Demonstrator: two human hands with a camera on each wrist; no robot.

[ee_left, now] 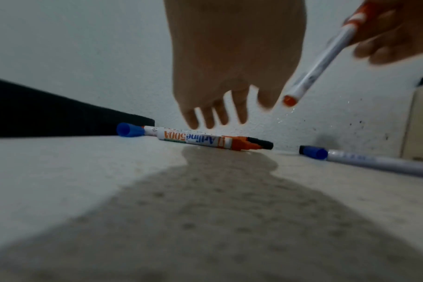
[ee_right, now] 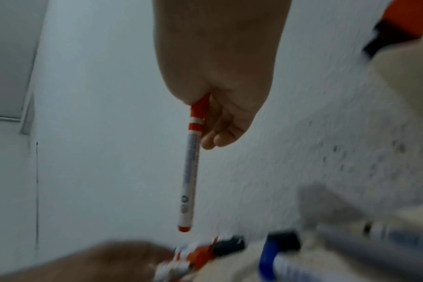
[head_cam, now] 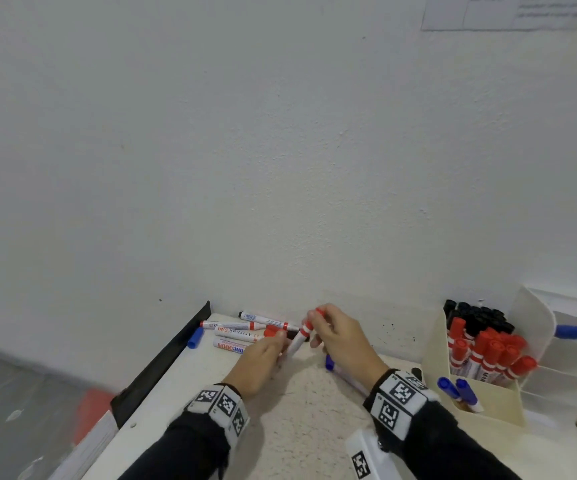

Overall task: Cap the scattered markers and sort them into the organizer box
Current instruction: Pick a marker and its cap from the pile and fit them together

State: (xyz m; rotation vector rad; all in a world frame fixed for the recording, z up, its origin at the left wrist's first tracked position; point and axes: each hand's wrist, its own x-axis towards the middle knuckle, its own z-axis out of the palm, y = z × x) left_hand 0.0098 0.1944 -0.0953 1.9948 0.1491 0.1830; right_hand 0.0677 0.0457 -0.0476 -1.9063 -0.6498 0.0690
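- A capped red marker [head_cam: 301,336] is held by its cap end in the right hand [head_cam: 340,336]; the thumb and fingers are curled round the red cap, and the white barrel hangs down and leftward, clear of the tabletop [head_cam: 300,410].
- The left hand [head_cam: 262,358] is seen palm-down beside the barrel's lower end; in the left wrist view its fingers [ee_left: 215,114] are spread and straight and nothing is gripped.
- The step in hand is judged to be the carrying of this marker to the organizer box [head_cam: 481,403], which stands to the right of the red marker.
- A firm hold on the cap is advised, since only the cap is gripped and the barrel could be pulled loose.
- The marker is best lowered cap-up among the red markers [head_cam: 487,355] already standing in the box, not among the black ones [head_cam: 477,315] behind them.
- Left of the held marker, against the wall, a loose cluster of markers [head_cam: 242,336] is left, with a blue cap [head_cam: 195,338] at its far side.
- Just below the right hand, a blue marker [head_cam: 335,367] lies uncapped, as far as can be judged.
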